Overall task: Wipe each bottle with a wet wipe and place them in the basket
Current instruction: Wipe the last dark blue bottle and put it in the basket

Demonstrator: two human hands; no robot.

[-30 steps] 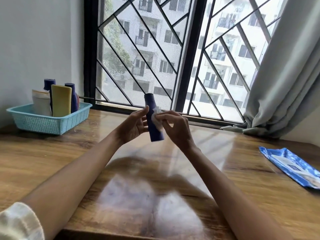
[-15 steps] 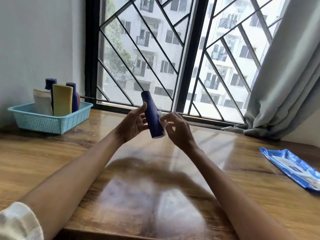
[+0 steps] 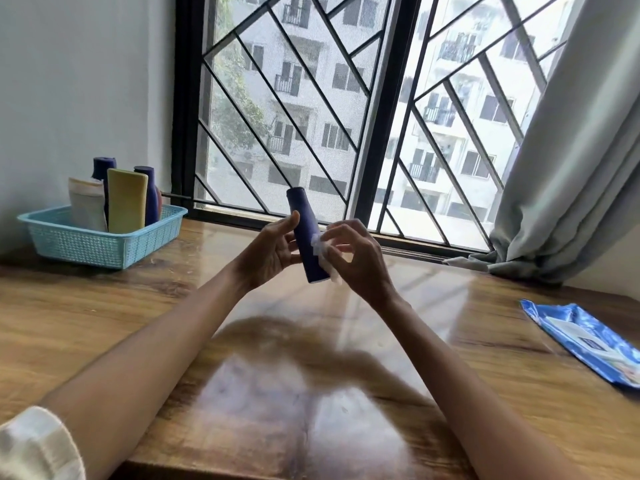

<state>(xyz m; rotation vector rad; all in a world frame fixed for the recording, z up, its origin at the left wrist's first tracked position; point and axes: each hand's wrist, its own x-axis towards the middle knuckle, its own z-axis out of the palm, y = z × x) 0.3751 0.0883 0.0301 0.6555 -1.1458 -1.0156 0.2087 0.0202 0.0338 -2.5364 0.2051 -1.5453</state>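
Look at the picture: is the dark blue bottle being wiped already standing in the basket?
No, the left hand holds the dark blue bottle above the table, apart from the basket.

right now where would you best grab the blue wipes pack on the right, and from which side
The wipes pack lies flat on the table, so pinch its near left edge, coming from above and the left with the right hand. That hand now pinches a wipe, so it must free up first.

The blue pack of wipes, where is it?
In the head view the blue pack of wipes lies flat on the wooden table, far right, below the grey curtain.
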